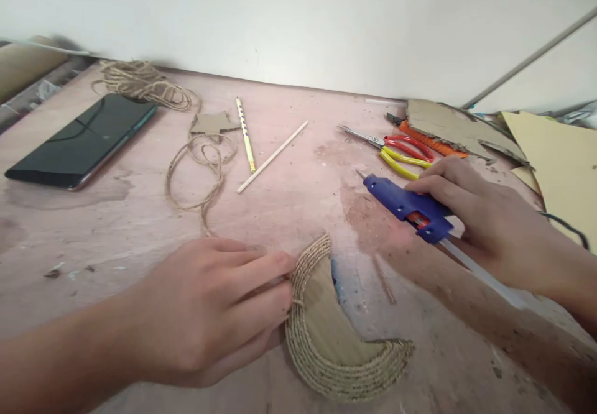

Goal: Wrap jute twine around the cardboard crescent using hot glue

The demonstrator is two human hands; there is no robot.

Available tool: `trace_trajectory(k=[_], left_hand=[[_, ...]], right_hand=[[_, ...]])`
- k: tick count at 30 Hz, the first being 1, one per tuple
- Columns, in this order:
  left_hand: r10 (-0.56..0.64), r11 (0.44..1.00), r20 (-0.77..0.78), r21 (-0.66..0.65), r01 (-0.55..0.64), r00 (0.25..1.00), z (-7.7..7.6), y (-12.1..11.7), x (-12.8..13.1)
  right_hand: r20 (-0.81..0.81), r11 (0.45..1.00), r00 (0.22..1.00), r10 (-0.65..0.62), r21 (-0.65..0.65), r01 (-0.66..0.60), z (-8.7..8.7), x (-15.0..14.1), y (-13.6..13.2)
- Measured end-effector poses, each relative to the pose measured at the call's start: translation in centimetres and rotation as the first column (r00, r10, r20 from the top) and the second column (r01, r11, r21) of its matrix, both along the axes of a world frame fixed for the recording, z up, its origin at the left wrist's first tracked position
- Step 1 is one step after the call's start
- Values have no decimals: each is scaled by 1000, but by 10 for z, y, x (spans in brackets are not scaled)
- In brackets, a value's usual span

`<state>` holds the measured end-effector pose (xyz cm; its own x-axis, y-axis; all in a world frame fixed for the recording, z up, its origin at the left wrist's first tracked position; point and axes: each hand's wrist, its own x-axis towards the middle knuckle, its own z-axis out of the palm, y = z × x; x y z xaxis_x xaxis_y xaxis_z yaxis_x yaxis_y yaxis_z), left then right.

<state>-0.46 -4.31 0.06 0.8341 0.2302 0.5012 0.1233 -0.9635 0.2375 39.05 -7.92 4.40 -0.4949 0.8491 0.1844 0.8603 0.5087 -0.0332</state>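
A cardboard crescent (pixel 329 324) lies flat on the table, rows of jute twine glued along its outer curve. My left hand (pixel 219 308) is closed at the crescent's left edge, its fingertips pinching a strand of twine that crosses the inner rows there. More jute twine (pixel 205 199) runs loosely from under this hand toward the back. My right hand (pixel 485 221) is wrapped round a blue hot glue gun (pixel 405 206), with a clear glue stick (pixel 485 274) sticking out behind. The gun's nozzle points up and left, apart from the crescent.
A phone (pixel 84 140) lies at left beside a twine bundle (pixel 140 84). A cardboard scrap (pixel 212 123), pencil (pixel 245 134) and wooden stick (pixel 273 156) sit mid-table. Red-and-yellow pliers (pixel 392 147) lie near an orange tool (pixel 433 140) and cardboard (pixel 457 131). A white wall (pixel 280 22) stands behind.
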Motion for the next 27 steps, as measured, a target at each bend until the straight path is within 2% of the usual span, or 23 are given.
trace_trajectory(k=[3, 4, 5, 7, 9, 14, 15, 17, 19, 23, 27], left_hand=[[-14, 1000, -17, 20, 14, 1000, 0, -1, -1], [-16, 1000, -25, 20, 17, 1000, 0, -1, 0], [-22, 1000, -35, 18, 22, 999, 1, -1, 1], [-44, 999, -56, 3, 44, 997, 2, -1, 2], [-66, 998, -80, -15, 65, 995, 3, 0, 3], [-17, 999, -89, -43, 13, 996, -1, 0, 1], [-5, 999, -87, -52, 1, 996, -2, 0, 1], [16, 997, -111, -71, -24, 994, -3, 0, 2], [28, 997, -148, -71, -39, 989, -1, 1, 4], [9, 997, -160, -70, -20, 987, 2, 0, 6], [-51, 996, -110, -82, 42, 993, 3, -2, 5]], right_hand=[[-28, 965, 999, 34, -260, -40, 0, 20, 16], [-35, 950, 998, 46, -307, -54, 1, 25, 20], [-24, 954, 999, 37, -296, -43, 2, 28, 25], [-13, 989, 1000, -4, -149, 2, 6, 24, 35], [-3, 999, 1000, 4, -34, -4, 11, 4, 50], [132, 981, 972, 193, -49, -188, 20, -86, 108], [270, 981, 943, 193, -30, -192, 20, -105, 120], [537, 970, 822, 190, 24, -240, 18, -137, 143], [591, 961, 773, 230, -13, -276, 16, -160, 160], [618, 952, 731, 288, -103, -289, 18, -176, 176], [605, 952, 739, 296, -123, -281, 30, -163, 168]])
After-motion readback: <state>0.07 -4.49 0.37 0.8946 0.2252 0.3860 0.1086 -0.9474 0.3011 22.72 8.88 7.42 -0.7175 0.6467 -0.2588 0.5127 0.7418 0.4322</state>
